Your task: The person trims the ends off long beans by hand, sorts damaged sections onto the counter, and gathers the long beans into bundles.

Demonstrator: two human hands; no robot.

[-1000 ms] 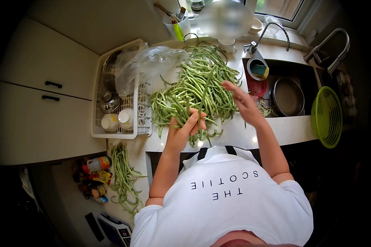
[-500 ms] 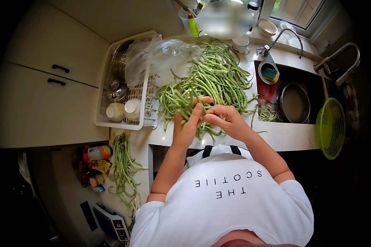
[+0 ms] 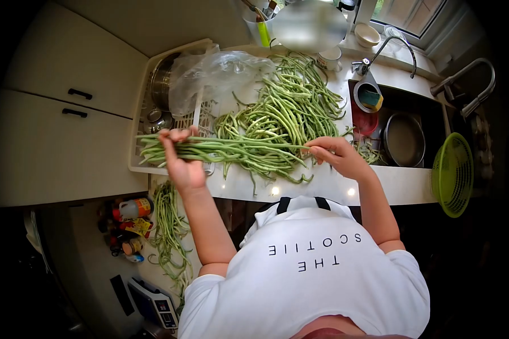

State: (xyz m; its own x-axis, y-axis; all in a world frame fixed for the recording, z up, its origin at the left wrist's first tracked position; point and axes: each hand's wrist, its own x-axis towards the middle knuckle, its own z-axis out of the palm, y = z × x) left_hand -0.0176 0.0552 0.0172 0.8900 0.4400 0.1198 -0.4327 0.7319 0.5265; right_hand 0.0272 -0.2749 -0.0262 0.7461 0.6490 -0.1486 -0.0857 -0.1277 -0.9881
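Note:
My left hand (image 3: 182, 161) is closed around a bundle of long green beans (image 3: 232, 150), held sideways over the counter's front part and the rack's corner. At the bundle's right end, my right hand (image 3: 335, 153) pinches the tip of one long bean. Behind the bundle, a large heap of long green beans (image 3: 291, 104) covers the counter. To the left of my body lies a second, smaller pile of beans (image 3: 169, 231).
A white dish rack (image 3: 144, 135) with pots and a clear plastic bag (image 3: 223, 70) stands at left. On the right, the sink (image 3: 424, 101) holds a metal basin (image 3: 404, 141) and bean scraps (image 3: 367, 151). A green colander (image 3: 453, 175) stands beside it. A scale (image 3: 155, 302) sits lower left.
My left hand has moved left with the bundle, which now stretches out lengthwise. My right hand has shifted right, away from the left, and pinches a bean's end.

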